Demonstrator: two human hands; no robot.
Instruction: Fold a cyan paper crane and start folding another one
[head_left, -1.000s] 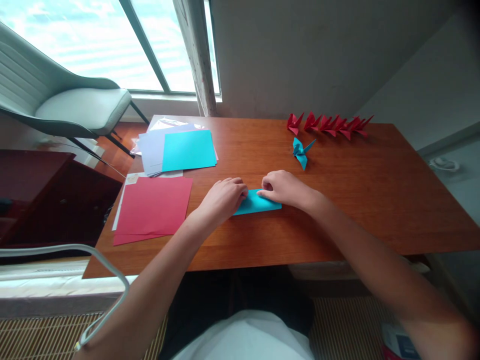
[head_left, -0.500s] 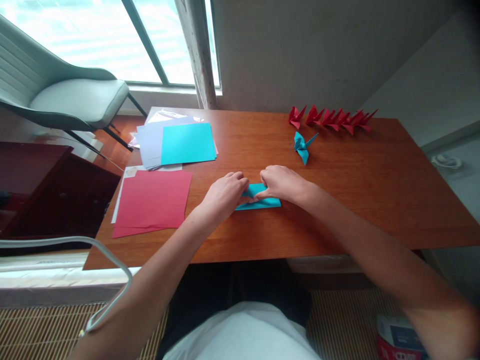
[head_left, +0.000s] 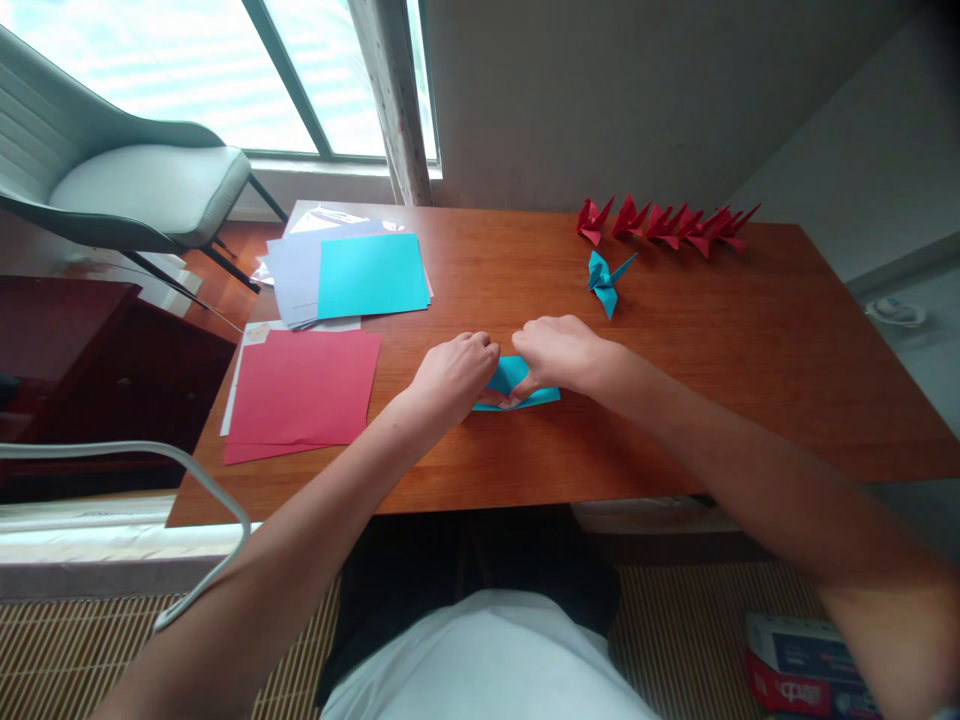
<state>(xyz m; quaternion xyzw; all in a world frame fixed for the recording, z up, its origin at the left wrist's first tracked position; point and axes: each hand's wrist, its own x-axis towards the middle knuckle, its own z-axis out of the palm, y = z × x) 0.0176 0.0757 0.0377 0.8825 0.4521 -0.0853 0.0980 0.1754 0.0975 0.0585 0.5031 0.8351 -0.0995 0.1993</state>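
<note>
A folded piece of blue paper (head_left: 511,373) lies on the wooden table, close to its front edge. From the left, my left hand (head_left: 459,372) grips it with bent fingers, the thumb low near the fold. My right hand (head_left: 559,352) has hold of the other side, its thumb pointing inward along the paper. Both thumbs nearly meet at the middle of the piece. The fingers cover much of the paper, so the exact folds are hidden. Beyond my right hand stands a blue paper crane (head_left: 603,284).
Several red paper cranes (head_left: 664,225) form a row at the table's back right. Red sheets (head_left: 304,388) lie at the left, with blue sheets (head_left: 373,275) over pale paper (head_left: 292,280) behind them. A white cable (head_left: 217,490) passes by my left forearm. A chair (head_left: 150,195) stands by the window.
My thumbs have pressed in and spread the paper's layers slightly, so its near strip looks narrower and more blue shows between my hands. The whole view has shifted slightly.
</note>
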